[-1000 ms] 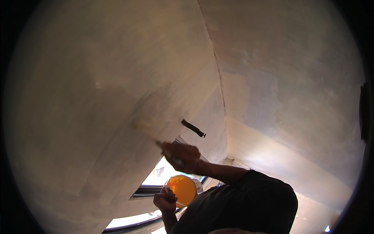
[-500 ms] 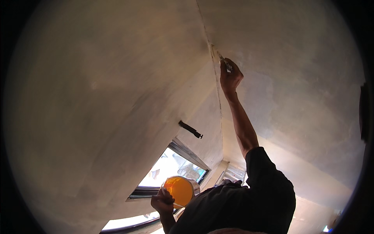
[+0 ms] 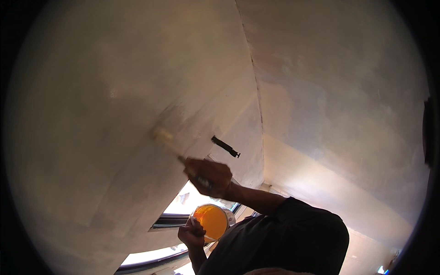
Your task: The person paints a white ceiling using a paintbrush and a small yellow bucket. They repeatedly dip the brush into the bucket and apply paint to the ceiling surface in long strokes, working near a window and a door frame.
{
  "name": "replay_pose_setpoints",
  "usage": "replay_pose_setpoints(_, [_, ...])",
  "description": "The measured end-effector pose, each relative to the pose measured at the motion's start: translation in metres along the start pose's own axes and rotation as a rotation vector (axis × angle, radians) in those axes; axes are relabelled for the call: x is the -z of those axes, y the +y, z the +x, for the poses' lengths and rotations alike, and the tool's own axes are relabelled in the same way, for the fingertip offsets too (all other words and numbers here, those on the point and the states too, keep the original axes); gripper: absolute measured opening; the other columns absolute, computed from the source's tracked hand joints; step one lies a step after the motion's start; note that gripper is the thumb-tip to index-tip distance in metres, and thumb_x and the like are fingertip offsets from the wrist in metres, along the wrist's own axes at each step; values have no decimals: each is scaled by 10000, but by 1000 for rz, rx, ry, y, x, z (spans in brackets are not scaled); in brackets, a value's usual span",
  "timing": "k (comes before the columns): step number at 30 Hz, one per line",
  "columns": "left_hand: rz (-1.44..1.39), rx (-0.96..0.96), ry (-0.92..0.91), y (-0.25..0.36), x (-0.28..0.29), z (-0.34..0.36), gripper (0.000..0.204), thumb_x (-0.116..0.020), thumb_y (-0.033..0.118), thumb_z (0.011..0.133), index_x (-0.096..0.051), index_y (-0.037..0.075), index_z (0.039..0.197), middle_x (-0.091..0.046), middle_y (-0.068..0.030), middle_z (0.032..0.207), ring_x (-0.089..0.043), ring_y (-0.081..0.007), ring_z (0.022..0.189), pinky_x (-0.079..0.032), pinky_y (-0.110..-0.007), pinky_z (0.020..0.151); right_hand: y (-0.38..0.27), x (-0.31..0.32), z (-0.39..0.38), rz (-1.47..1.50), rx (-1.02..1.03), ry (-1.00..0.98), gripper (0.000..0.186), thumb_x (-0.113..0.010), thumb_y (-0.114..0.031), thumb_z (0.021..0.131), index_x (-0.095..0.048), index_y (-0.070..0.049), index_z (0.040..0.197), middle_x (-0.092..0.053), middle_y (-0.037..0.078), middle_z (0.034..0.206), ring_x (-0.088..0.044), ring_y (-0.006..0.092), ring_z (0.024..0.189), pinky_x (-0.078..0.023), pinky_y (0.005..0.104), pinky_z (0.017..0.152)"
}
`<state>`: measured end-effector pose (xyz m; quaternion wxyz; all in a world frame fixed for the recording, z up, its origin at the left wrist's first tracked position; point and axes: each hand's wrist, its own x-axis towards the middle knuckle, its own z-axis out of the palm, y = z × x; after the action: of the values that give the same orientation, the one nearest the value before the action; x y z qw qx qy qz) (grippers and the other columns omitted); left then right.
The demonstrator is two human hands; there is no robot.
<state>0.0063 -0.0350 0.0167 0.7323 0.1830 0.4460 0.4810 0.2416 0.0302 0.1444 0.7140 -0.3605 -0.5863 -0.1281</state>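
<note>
Since half a second ago our right hand (image 3: 208, 177) has dropped from the corner seam (image 3: 257, 87) to the left wall (image 3: 91, 137). Its grip's wrapped round a brush (image 3: 165, 138) pointing up-left from the fist, too blurred for us to tell if it touches. Our left hand (image 3: 192, 233) is clamped at the rim of the orange pail (image 3: 212, 223), below. Window (image 3: 184, 203) and black bracket (image 3: 225, 146) crowd the right hand; leftward we've got open wall.
</note>
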Motion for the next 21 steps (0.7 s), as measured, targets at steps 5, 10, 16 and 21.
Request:
replay_pose_setpoints(5, [5, 6, 89, 1, -7, -4, 436, -406, 290, 699, -516, 10, 1015, -439, 26, 571, -292, -80, 389, -246, -228, 398, 3, 43, 13, -132, 99, -114, 293, -760, -45, 751, -676, -24, 1031, -709, 126, 929, -713, 222, 760, -574, 279, 625])
replay_pose_setpoints(10, [1, 0, 47, -1, 2, -8, 437, -395, 288, 696, -525, 7, 1004, -425, 26, 563, -301, -87, 392, -245, -240, 403, 129, 89, 52, -283, -284, 428, 179, -756, -98, 768, -716, -55, 936, -700, 103, 796, -667, 128, 698, -519, 258, 633])
replay_pose_setpoints(16, [-2, 10, -58, 0, -8, 0, 332, -385, 291, 718, -508, 46, 906, -407, 28, 553, -279, -85, 389, -234, -241, 404, 251, 139, 106, -573, -152, 552, 166, -740, -112, 774, -702, -14, 902, -699, 154, 830, -698, 242, 735, -545, 312, 659])
replay_pose_setpoints(21, [1, -8, -29, -3, -9, -9, 207, -373, 286, 759, -462, 103, 799, -397, 35, 544, -267, -81, 393, -227, -240, 411, 241, 110, 92, -530, -215, 495, 169, -740, -123, 775, -703, -15, 899, -699, 153, 833, -698, 258, 740, -547, 324, 676])
